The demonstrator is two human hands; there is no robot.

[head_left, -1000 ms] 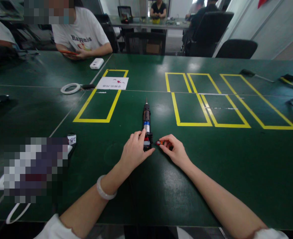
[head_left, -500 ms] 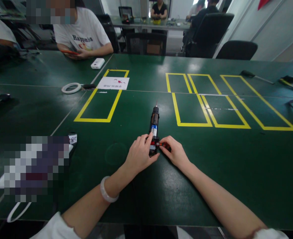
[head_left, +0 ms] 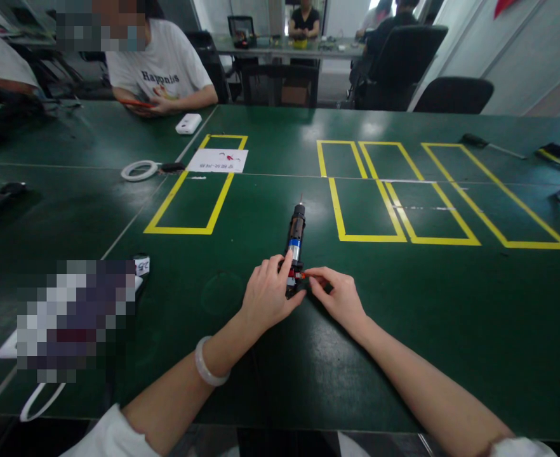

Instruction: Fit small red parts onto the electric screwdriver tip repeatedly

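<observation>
An electric screwdriver with its inner parts exposed (head_left: 296,238) lies on the green table, its thin bit pointing away from me. A silver motor with a blue band and a red part show along its black body. My left hand (head_left: 268,289) is closed around the near end from the left, its fingers covering some of that end. At the body's right side, my right hand (head_left: 337,294) pinches a small orange piece (head_left: 305,274). Its exact kind is too small to make out, and the fingertips partly hide it.
Yellow tape rectangles (head_left: 373,238) mark the table. A paper sheet (head_left: 218,160), a white tape roll (head_left: 140,170) and a white box (head_left: 188,124) lie to the left. A blurred-out device (head_left: 140,265) is near my left arm; a screwdriver (head_left: 492,146) lies far right. People sit beyond.
My right hand has shifted slightly, its fingers straighter, and less of the orange piece shows. My left hand stays on the electric screwdriver. The whole view has drifted a little.
</observation>
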